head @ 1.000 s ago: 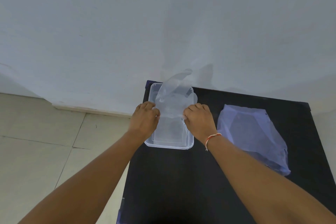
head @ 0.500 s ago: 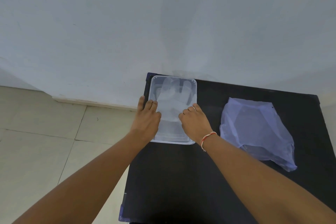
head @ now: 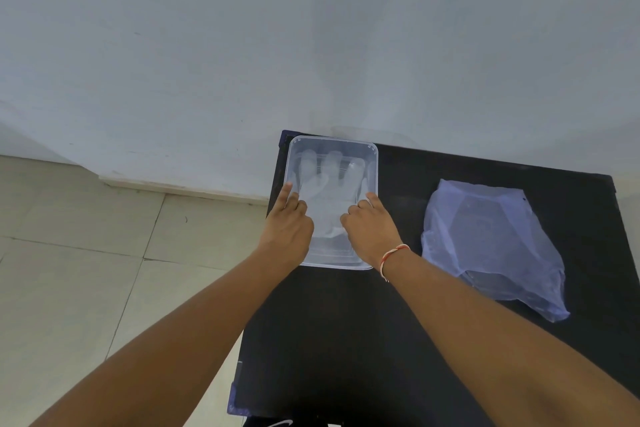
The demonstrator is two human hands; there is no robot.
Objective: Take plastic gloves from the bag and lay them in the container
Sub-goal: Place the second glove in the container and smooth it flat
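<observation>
A clear rectangular plastic container (head: 332,141) sits at the far left corner of the black table. A translucent plastic glove (head: 329,180) lies flat inside it, fingers pointing away from me. My left hand (head: 289,224) rests at the container's left side with fingertips on the glove's left edge. My right hand (head: 369,225), a red and white thread at its wrist, presses its fingertips on the glove's right edge. Both hands have their fingers stretched out. The crumpled translucent bag (head: 491,246) lies to the right on the table, apart from both hands.
The black table (head: 346,340) stands against a white wall (head: 311,45). Its left edge drops to a pale tiled floor (head: 86,270). Bare tabletop lies between the container and the bag and in front of both.
The glove was held upright above the container a second ago. It now lies flat inside, spread out, and both hands have gone from pinching it to pressing it down with extended fingers.
</observation>
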